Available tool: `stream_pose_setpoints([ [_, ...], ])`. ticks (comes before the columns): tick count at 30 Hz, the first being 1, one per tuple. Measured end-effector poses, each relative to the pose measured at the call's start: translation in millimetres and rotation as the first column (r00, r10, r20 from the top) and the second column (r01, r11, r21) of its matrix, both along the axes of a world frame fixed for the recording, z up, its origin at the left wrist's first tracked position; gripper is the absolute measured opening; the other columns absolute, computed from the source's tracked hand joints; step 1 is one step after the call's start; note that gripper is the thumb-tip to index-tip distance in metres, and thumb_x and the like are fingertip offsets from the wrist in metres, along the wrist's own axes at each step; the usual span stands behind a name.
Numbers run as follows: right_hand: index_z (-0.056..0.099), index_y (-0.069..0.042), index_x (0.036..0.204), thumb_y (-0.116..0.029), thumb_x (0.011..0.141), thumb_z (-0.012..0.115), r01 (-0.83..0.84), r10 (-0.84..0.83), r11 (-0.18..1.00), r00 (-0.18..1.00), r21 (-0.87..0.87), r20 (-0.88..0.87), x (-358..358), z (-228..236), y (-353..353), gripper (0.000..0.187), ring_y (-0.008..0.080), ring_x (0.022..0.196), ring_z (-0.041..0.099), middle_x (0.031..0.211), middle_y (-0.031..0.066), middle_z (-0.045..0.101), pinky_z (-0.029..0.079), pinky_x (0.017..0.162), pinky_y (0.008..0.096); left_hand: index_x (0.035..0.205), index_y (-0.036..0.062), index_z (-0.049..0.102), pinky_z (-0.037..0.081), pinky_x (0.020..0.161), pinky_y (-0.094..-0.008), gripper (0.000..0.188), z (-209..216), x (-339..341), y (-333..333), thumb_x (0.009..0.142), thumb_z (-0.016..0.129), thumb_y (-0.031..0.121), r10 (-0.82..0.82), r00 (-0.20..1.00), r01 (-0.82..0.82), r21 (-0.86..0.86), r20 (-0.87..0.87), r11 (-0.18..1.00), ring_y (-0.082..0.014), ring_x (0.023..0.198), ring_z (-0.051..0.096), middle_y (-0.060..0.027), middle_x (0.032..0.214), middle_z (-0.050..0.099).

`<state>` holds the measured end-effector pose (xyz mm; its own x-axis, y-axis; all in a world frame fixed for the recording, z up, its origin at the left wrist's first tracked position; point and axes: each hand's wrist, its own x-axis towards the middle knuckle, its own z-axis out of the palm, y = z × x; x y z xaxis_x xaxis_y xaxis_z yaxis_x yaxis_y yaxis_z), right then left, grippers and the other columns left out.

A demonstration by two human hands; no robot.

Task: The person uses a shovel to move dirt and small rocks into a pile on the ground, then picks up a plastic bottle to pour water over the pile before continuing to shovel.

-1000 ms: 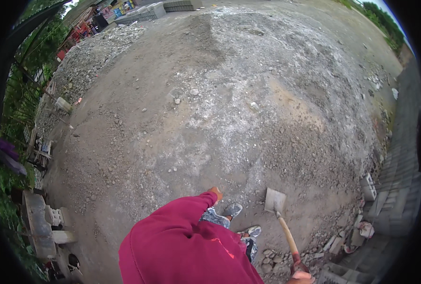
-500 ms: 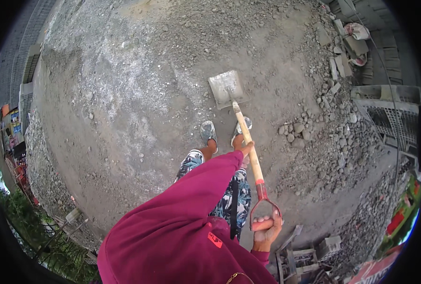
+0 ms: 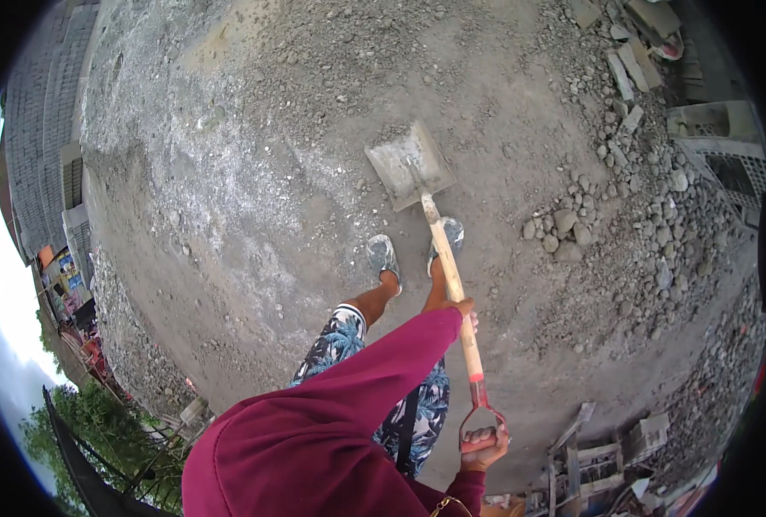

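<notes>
A flat-bladed shovel (image 3: 453, 265) with a wooden shaft and a red D-shaped handle runs up the middle of the view. Its square grey blade (image 3: 409, 165) is at or close above the gravelly ground just beyond my feet, and carries a little grey dust. Around the lower part of the shaft my left hand (image 3: 465, 312) is closed, partly hidden by the maroon sleeve. My right hand (image 3: 484, 448) grips the crossbar of the red handle near my right side.
Grey gravel and a whitish powdery patch (image 3: 219, 189) cover the ground to the left. On the right lie a group of stones (image 3: 564, 226), broken slabs (image 3: 631, 69) and a grey plastic crate (image 3: 723, 142). A wooden frame (image 3: 597, 465) lies at the lower right.
The shovel blade has turned and shifted slightly left, while its handle has moved lower. Both hands stay on the shovel and sit lower in view. The view has tilted somewhat.
</notes>
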<state>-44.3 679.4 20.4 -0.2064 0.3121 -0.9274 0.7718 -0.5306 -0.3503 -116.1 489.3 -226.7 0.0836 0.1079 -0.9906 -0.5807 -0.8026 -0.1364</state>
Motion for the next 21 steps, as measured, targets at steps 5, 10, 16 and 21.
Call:
stream_pose_setpoints([
  [5,0.046,-0.011,0.059,-0.033,0.083,0.054,0.181,-0.197,0.932,0.98,-0.315,-0.018,-92,-59,-153,0.033,0.0182,0.041,0.045,0.05,0.004,0.048,0.041,0.043,0.0344,0.093,0.0019,0.049,0.05,0.042,-0.0386,0.031,-26,-109,-152,0.08,0.063,0.026,-0.197,0.979,0.201,-0.35,0.046,0.915,-0.0209,0.051,0.057,-0.0095,0.066,0.054],
  [10,0.048,-0.01,0.062,-0.03,0.083,0.056,0.214,-0.249,0.916,0.966,-0.341,-0.064,-161,-27,-220,0.03,0.0182,0.044,0.046,0.052,0.0037,0.048,0.042,0.047,0.0338,0.085,0.0028,0.049,0.049,0.04,-0.0353,0.027,24,-147,-181,0.079,0.063,0.025,-0.074,0.987,0.022,-0.343,-0.14,0.939,-0.0191,0.047,0.055,-0.0081,0.064,0.054],
  [16,0.047,-0.009,0.06,-0.028,0.083,0.051,0.069,-0.128,0.925,0.983,-0.374,-0.134,-130,15,-200,0.03,0.0194,0.042,0.046,0.052,0.0044,0.048,0.042,0.044,0.0347,0.084,0.0024,0.052,0.049,0.039,-0.0359,0.02,83,-130,-161,0.08,0.061,0.019,-0.07,0.997,0.063,-0.241,-0.021,0.969,-0.0182,0.048,0.055,-0.0077,0.063,0.054],
  [21,0.049,-0.009,0.068,-0.023,0.084,0.05,0.013,-0.148,0.917,0.939,-0.398,-0.311,-263,-41,-363,0.021,0.0185,0.041,0.045,0.051,0.0029,0.044,0.041,0.042,0.0351,0.085,-0.0023,0.052,0.05,0.043,-0.0374,0.026,22,-264,-321,0.08,0.06,0.022,-0.154,0.98,0.107,-0.325,-0.124,0.94,-0.022,0.051,0.056,-0.0104,0.068,0.055],
])
